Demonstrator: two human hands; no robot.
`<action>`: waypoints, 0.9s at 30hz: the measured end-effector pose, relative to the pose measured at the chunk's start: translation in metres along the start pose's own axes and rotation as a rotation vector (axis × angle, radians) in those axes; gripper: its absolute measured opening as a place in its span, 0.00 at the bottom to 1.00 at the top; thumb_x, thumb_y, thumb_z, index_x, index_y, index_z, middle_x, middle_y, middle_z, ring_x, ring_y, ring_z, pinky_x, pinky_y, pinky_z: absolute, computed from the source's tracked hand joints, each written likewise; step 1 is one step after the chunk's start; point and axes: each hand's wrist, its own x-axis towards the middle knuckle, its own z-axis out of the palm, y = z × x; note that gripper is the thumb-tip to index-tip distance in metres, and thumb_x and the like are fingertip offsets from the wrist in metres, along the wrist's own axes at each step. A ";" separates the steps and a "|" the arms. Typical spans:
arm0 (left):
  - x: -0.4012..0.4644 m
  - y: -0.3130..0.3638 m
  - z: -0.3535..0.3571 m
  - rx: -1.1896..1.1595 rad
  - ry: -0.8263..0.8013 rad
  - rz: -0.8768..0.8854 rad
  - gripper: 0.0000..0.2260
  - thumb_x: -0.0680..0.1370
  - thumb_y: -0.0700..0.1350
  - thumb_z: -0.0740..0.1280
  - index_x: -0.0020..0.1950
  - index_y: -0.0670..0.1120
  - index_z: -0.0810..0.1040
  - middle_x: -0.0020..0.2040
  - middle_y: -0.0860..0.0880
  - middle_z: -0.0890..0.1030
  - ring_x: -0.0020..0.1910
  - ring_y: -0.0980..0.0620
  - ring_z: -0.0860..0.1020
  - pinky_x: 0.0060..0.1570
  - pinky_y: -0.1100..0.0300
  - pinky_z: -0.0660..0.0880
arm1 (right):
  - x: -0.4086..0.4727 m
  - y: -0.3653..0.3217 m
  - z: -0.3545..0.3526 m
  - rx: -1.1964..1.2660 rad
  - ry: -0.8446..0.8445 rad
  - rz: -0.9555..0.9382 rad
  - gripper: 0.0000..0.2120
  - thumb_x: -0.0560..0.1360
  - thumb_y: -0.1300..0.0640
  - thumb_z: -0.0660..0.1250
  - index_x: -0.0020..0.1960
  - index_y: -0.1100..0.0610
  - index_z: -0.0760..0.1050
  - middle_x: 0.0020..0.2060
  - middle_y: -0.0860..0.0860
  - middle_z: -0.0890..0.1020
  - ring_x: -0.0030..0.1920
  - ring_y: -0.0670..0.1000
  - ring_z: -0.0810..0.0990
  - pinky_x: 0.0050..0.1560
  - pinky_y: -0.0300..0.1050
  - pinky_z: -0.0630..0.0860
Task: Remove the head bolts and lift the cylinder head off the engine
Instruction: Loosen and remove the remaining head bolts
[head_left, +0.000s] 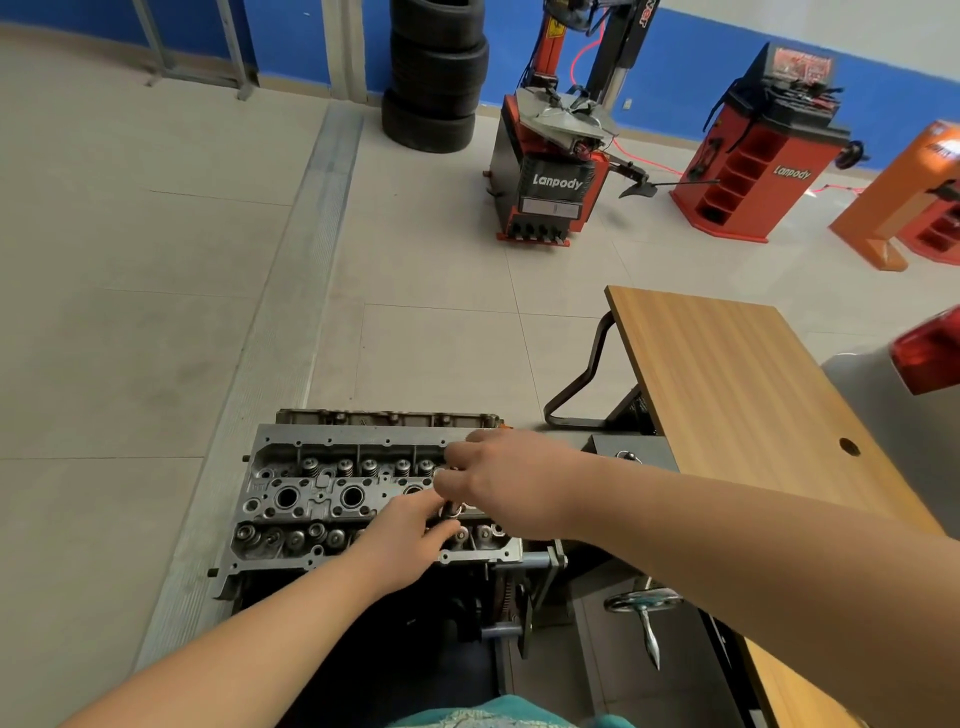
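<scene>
Both hands, left hand (415, 525) and right hand (493, 480), pinch a head bolt (450, 510) at the cylinder head (311, 499). The head sits unlifted on the engine; how many bolts remain is unclear.

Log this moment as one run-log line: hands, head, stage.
left hand: gripping bolt | right hand: gripping same bolt from above | cylinder head: on engine | stage: pulling bolt

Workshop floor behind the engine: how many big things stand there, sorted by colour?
Black: 1, the tyre stack
Red: 2, the tyre changer and the wheel balancer
Orange: 1, the stand at the right edge
Total: 4
</scene>
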 end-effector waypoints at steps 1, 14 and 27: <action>0.000 0.000 0.000 0.015 0.009 -0.012 0.03 0.81 0.47 0.71 0.53 0.48 0.81 0.45 0.57 0.82 0.48 0.56 0.80 0.54 0.51 0.78 | -0.002 0.002 -0.002 -0.003 0.017 -0.040 0.14 0.78 0.63 0.67 0.63 0.56 0.76 0.52 0.53 0.76 0.46 0.51 0.68 0.43 0.47 0.69; -0.001 0.013 -0.001 -0.021 0.039 -0.055 0.04 0.80 0.49 0.73 0.51 0.51 0.81 0.43 0.56 0.81 0.43 0.61 0.78 0.47 0.66 0.75 | 0.001 0.004 0.008 0.002 0.025 0.031 0.11 0.80 0.60 0.67 0.61 0.53 0.74 0.46 0.47 0.72 0.47 0.51 0.68 0.45 0.45 0.66; 0.004 0.021 0.003 0.022 0.092 -0.025 0.06 0.79 0.48 0.73 0.46 0.57 0.77 0.41 0.56 0.80 0.43 0.57 0.78 0.46 0.58 0.76 | 0.007 -0.003 0.013 0.090 -0.017 0.223 0.09 0.82 0.58 0.66 0.61 0.53 0.72 0.42 0.50 0.77 0.40 0.54 0.76 0.32 0.42 0.61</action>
